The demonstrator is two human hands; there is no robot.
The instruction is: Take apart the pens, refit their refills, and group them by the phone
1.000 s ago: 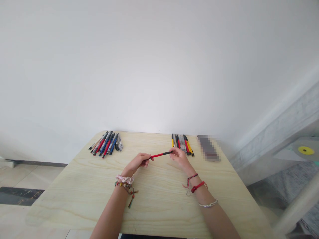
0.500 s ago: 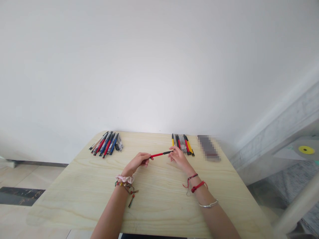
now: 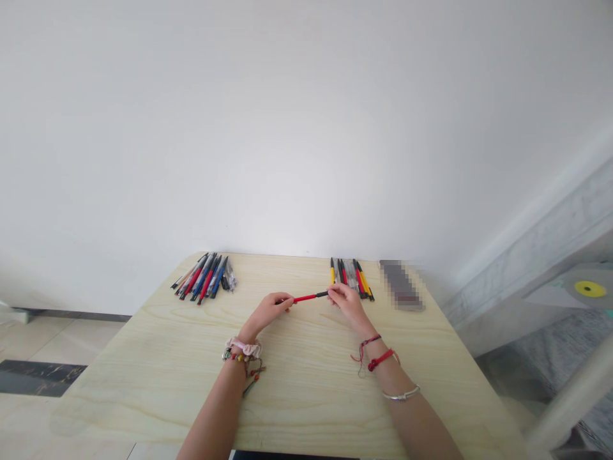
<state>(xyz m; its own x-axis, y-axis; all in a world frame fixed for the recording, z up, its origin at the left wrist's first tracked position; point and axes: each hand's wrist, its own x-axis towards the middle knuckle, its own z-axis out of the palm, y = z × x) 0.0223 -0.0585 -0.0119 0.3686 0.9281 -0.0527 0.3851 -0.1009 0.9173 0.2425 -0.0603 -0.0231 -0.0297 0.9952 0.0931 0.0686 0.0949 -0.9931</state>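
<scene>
A red pen (image 3: 305, 298) with a black grip end is held nearly level above the table, between my two hands. My left hand (image 3: 272, 310) pinches its left end, with fingers curled around it. At the black end, the fingertips of my right hand (image 3: 345, 300) are closed on the pen. Just beyond my right hand lies a row of yellow, red, black and clear pens (image 3: 352, 279). Farther left, a pile of blue, red, black and clear pens (image 3: 204, 278) rests on the tabletop.
The light wooden table (image 3: 297, 396) stands against a white wall (image 3: 306, 128). A blurred-out dark flat object (image 3: 401, 285) lies near its back right corner. To the right, beyond the table, is a grey disc with a yellow centre (image 3: 590, 289).
My right hand's fingers have closed on the black end of the pen, where they were looser before. My left hand has turned slightly and shifted along the pen.
</scene>
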